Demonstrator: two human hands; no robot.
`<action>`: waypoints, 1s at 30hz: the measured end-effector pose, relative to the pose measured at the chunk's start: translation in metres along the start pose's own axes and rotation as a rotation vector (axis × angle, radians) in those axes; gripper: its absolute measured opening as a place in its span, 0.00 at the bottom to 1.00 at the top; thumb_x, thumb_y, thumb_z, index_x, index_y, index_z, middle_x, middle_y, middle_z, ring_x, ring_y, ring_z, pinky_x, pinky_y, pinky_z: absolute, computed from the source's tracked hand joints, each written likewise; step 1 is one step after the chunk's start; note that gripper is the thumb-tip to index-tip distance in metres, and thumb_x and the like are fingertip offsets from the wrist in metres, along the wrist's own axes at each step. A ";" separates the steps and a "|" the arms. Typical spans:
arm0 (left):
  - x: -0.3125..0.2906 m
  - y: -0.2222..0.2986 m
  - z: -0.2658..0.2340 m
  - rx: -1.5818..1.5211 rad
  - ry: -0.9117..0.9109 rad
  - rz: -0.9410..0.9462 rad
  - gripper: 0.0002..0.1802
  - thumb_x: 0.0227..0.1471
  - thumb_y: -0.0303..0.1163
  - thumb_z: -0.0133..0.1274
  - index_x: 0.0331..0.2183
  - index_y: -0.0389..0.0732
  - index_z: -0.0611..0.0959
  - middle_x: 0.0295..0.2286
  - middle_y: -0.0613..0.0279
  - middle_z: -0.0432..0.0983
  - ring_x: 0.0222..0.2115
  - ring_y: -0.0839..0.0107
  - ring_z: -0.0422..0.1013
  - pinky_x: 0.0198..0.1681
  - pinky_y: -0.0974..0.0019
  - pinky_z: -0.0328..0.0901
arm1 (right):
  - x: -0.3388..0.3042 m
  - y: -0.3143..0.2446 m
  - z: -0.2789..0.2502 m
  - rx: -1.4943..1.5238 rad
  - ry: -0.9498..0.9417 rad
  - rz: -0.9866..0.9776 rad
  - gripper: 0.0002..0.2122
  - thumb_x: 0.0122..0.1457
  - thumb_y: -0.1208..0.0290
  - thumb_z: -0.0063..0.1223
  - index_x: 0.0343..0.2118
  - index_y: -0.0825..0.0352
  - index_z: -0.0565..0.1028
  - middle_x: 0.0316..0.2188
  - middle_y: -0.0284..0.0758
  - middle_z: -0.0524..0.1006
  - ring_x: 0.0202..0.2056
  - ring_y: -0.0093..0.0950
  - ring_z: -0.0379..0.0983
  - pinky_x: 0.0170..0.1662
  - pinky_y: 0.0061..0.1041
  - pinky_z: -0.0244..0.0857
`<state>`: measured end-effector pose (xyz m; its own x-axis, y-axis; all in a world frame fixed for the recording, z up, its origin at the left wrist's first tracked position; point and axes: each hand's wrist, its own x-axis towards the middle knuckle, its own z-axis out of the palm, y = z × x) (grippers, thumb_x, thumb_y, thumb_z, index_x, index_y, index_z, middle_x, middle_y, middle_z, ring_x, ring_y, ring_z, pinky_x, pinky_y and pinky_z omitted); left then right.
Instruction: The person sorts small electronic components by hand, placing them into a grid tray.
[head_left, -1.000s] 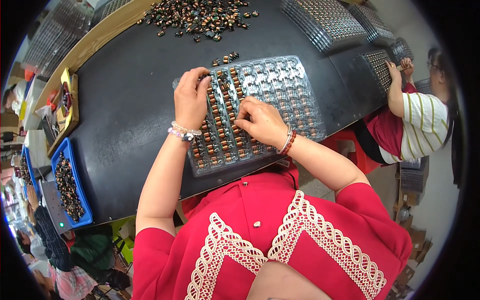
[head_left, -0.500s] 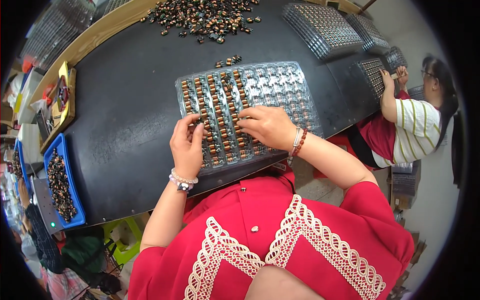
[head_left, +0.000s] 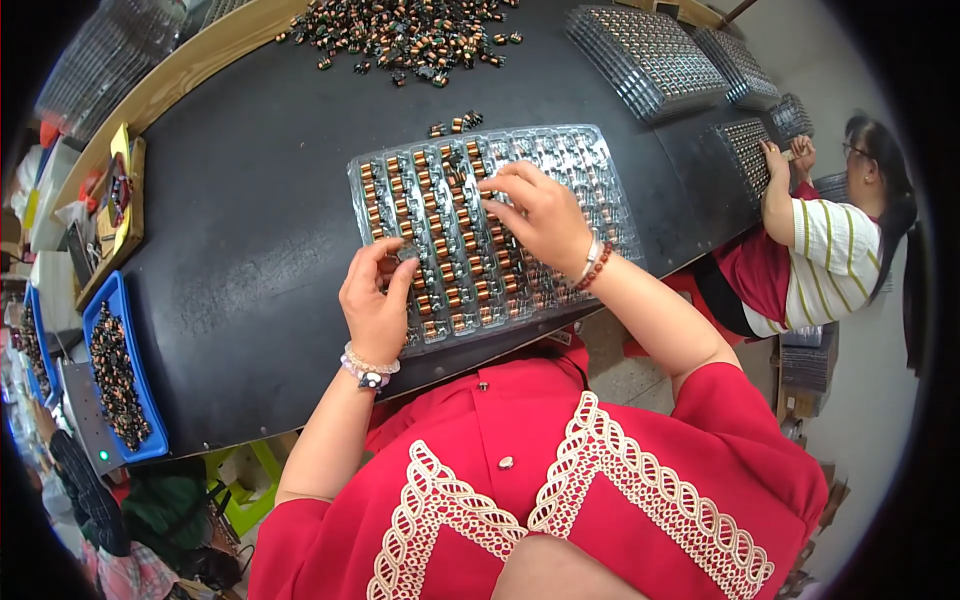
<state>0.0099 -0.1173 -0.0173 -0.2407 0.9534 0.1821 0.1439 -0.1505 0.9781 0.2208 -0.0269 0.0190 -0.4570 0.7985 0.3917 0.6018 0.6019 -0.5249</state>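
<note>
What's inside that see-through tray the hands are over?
Small copper-wound coils sit in rows of pockets in the left part of the clear plastic tray. The left hand and right hand cover some spots, so what's beneath them can't be seen.

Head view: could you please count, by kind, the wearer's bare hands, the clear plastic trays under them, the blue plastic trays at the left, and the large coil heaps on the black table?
Bare left hand: 1
Bare right hand: 1
Clear plastic tray: 1
Blue plastic trays: 2
Large copper-coloured coil heap: 1
Total: 6
</note>
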 end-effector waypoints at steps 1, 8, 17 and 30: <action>-0.001 0.002 -0.001 0.005 -0.033 0.002 0.14 0.47 0.17 0.54 0.40 0.34 0.78 0.34 0.61 0.73 0.29 0.78 0.72 0.32 0.74 0.71 | 0.005 0.003 0.006 -0.039 0.022 -0.022 0.09 0.53 0.67 0.56 0.37 0.62 0.75 0.34 0.33 0.75 0.28 0.30 0.75 0.29 0.26 0.68; -0.006 0.023 -0.018 0.193 -0.006 0.083 0.14 0.43 0.17 0.55 0.37 0.36 0.80 0.28 0.58 0.76 0.27 0.73 0.74 0.32 0.71 0.69 | 0.037 0.012 0.029 -0.252 -0.001 0.021 0.16 0.53 0.59 0.55 0.43 0.60 0.73 0.35 0.32 0.76 0.32 0.31 0.75 0.32 0.27 0.70; -0.050 0.035 -0.048 0.538 -0.160 0.289 0.11 0.40 0.18 0.56 0.30 0.40 0.81 0.28 0.62 0.77 0.29 0.63 0.72 0.34 0.65 0.66 | 0.029 0.021 0.029 -0.127 -0.080 -0.174 0.14 0.51 0.72 0.56 0.43 0.61 0.73 0.37 0.34 0.72 0.30 0.30 0.73 0.32 0.26 0.69; -0.052 0.054 -0.053 0.870 -0.506 0.393 0.17 0.39 0.20 0.50 0.37 0.40 0.79 0.35 0.62 0.75 0.36 0.63 0.68 0.42 0.59 0.62 | 0.021 0.003 0.011 0.177 -0.062 0.016 0.11 0.52 0.75 0.55 0.40 0.65 0.75 0.34 0.37 0.76 0.34 0.32 0.74 0.36 0.27 0.68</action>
<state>-0.0208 -0.1891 0.0319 0.3668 0.9064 0.2095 0.8051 -0.4221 0.4168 0.2056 -0.0084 0.0177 -0.4910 0.8029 0.3380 0.4868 0.5746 -0.6579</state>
